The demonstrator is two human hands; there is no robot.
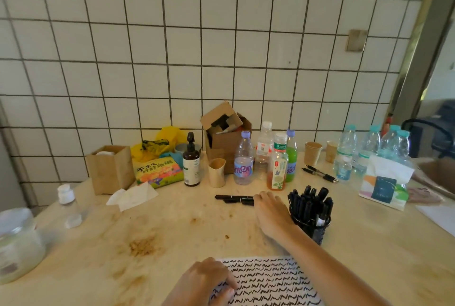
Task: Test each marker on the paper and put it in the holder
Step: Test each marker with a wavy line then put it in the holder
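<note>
Three black markers (234, 199) lie side by side on the table, left of a black mesh holder (310, 228) packed with several black markers. My right hand (270, 212) reaches across in front of the holder. Its fingertips come down over the right ends of the lying markers and hide them, so any pinch is out of sight. The white paper (270, 281), covered in rows of black squiggles, lies at the near edge. My left hand (209, 281) rests on the paper's left side, fingers pressing it flat.
Several drink bottles (277, 161), a brown pump bottle (191, 161), a cardboard box (225, 133) and paper cups (312, 153) line the back by the tiled wall. Two pens (320, 173) lie right of the bottles. A tissue pack (384, 182) sits far right, a plastic jar (17, 244) far left.
</note>
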